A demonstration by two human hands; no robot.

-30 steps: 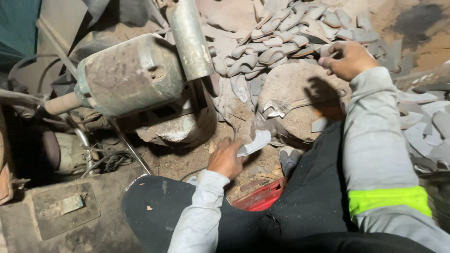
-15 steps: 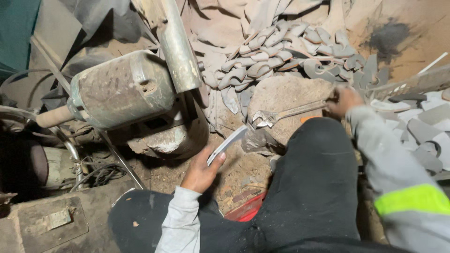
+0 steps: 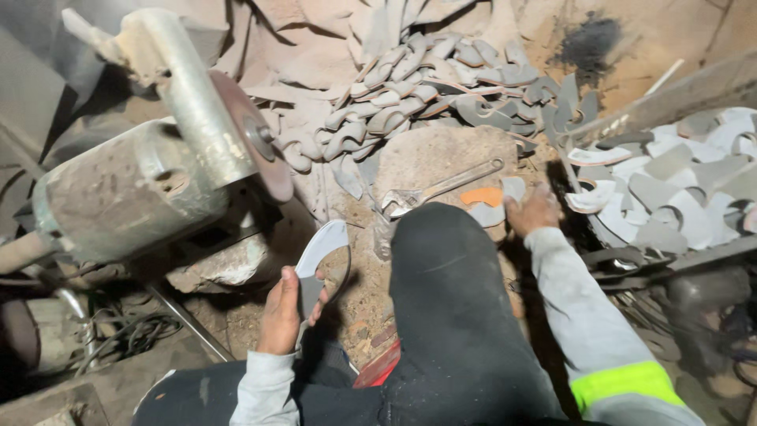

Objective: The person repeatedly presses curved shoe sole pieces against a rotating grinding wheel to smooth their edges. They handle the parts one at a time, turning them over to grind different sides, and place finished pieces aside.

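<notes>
Left hand (image 3: 285, 309): fingers wrapped around the lower end of a curved metal blade blank (image 3: 318, 254), thumb laid along its side, gripping it upright.
Curved blade blank: pale grey, crescent-shaped, its upper tip arching toward the grinding wheel (image 3: 254, 136) and stopping just short of it, below and to the right of the disc.
Right hand (image 3: 533, 211): resting on the far side of the raised knee (image 3: 449, 260), fingers curled down onto a flat grey metal piece (image 3: 498, 203) lying on the stone block (image 3: 441, 162); I cannot tell whether it pinches the piece or only presses it.
Stone block: rounded and dusty, well to the right of the grinding wheel, just beyond the knee.
Adjustable wrench (image 3: 440, 187): lying slantwise on the stone block, jaw end nearest the knee, handle pointing away to the right.
Orange patch (image 3: 482, 195): small, on the stone block, just beside the right hand's fingers.
Grinding wheel: reddish-brown disc under a grey metal guard (image 3: 183, 95), fixed to the front of a dirty cylindrical motor (image 3: 130, 193) at its left.
Heap of curved blanks (image 3: 426, 91): dark grey, piled beyond the grinding wheel to its right, behind the stone block.
Pale cut pieces (image 3: 678, 189): a second pile, far right of the grinding wheel, past the right hand.
Sleeves: grey, the right one with a bright yellow-green band (image 3: 619, 380).
</notes>
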